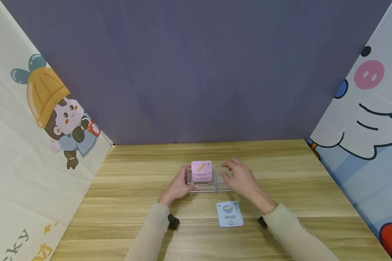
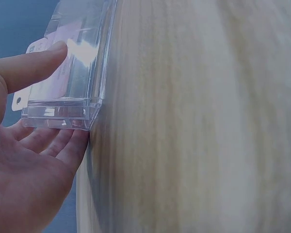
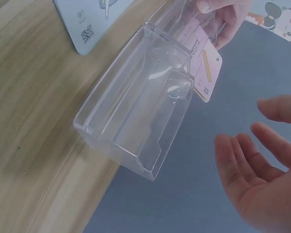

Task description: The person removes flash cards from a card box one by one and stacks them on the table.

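Head view: clear card holder (image 1: 204,187) on our desk (image 1: 134,170).
Our left grip (image 1: 179,185) clasps its side, pink ruler card (image 1: 201,171) inside; our right grip (image 1: 241,178) hangs relaxed and free; the soup card (image 1: 229,214) lies nearer us.

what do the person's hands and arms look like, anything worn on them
The left hand and right hand wear no gloves. Long cream sleeves end near the wrists, with a small, dark, blocky device beside each cuff. No cables show.
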`<state>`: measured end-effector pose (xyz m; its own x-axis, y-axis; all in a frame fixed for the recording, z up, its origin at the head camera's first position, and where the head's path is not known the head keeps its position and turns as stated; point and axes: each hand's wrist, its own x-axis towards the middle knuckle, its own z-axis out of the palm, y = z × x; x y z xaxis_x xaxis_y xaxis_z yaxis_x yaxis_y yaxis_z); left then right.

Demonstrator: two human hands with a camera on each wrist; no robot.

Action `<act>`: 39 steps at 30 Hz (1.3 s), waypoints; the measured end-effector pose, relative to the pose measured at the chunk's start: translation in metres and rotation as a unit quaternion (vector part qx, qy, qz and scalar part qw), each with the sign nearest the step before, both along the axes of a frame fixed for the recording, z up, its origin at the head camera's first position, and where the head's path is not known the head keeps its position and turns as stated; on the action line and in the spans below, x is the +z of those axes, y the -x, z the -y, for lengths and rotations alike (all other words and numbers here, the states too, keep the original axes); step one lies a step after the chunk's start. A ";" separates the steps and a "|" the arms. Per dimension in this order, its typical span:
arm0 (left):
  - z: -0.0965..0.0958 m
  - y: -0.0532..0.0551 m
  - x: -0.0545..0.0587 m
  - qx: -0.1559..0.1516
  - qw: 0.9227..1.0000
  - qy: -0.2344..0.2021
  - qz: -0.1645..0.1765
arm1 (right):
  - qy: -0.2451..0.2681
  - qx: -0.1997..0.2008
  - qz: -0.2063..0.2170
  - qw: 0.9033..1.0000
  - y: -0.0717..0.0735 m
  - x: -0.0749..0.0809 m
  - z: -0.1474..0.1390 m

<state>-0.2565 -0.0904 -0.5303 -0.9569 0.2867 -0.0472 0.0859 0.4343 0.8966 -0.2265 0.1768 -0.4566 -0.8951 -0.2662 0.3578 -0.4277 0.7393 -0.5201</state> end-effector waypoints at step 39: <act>-0.002 -0.001 0.001 -0.002 1.000 -0.013 0.005 | 0.046 -0.002 -0.004 0.999 0.027 0.003 0.023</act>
<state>-0.2554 -0.0887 -0.5293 -0.9552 0.2921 -0.0486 0.0794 0.4108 0.9083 -0.2539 0.1543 -0.4535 -0.8928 -0.2280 0.3884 -0.4296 0.6904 -0.5821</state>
